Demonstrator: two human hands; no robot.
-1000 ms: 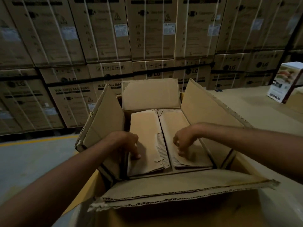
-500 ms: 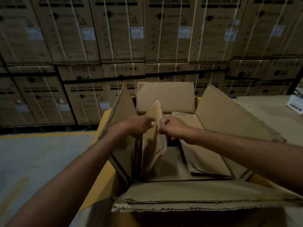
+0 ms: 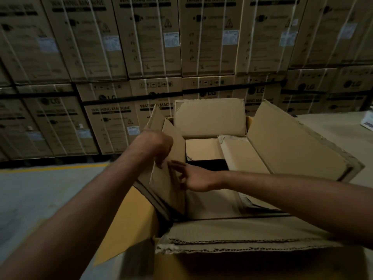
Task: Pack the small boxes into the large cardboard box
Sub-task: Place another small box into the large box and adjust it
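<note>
The large cardboard box [image 3: 298, 146] stands open in front of me with its four outer flaps spread out. Inside, a loose cardboard sheet [image 3: 169, 184] stands upright against the left wall. My left hand [image 3: 156, 146] grips its top edge. My right hand [image 3: 193, 176] rests with spread fingers against the sheet's face. A second cardboard sheet [image 3: 242, 154] lies tilted on the right side of the interior. Between them a dark gap [image 3: 207, 164] shows the box's depth. Only a corner of a small white box [image 3: 368, 121] shows at the right edge.
A wall of strapped washing machine cartons [image 3: 181, 47] rises close behind the box. Grey floor with a yellow line [image 3: 52, 168] lies to the left. A pale surface [image 3: 333, 128] extends to the right. The near flap [image 3: 242, 237] has a ragged torn edge.
The left sheet, flat inside the box a second ago, has been lifted and now stands against the left wall. My right hand left the right sheet and moved onto the left one.
</note>
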